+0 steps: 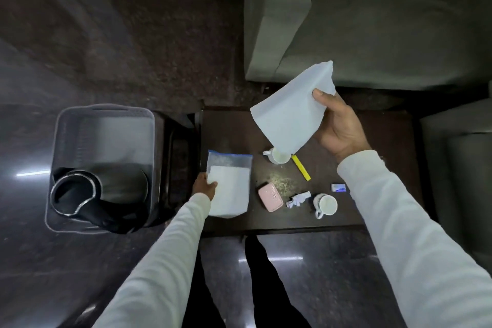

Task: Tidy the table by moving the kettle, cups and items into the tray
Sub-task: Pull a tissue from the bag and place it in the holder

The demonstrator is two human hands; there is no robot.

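On the dark table, your left hand is gripping the plastic bag at its nine o'clock edge; your right hand is holding white paper aloft, the kettle already sitting in the tray.

You see a dim indoor scene with a cool grey cast. Small glare streaks shine on the glossy floor. The kettle and tray look soft and smeared. Wide-angle distortion bends the sleeves toward the frame edges.
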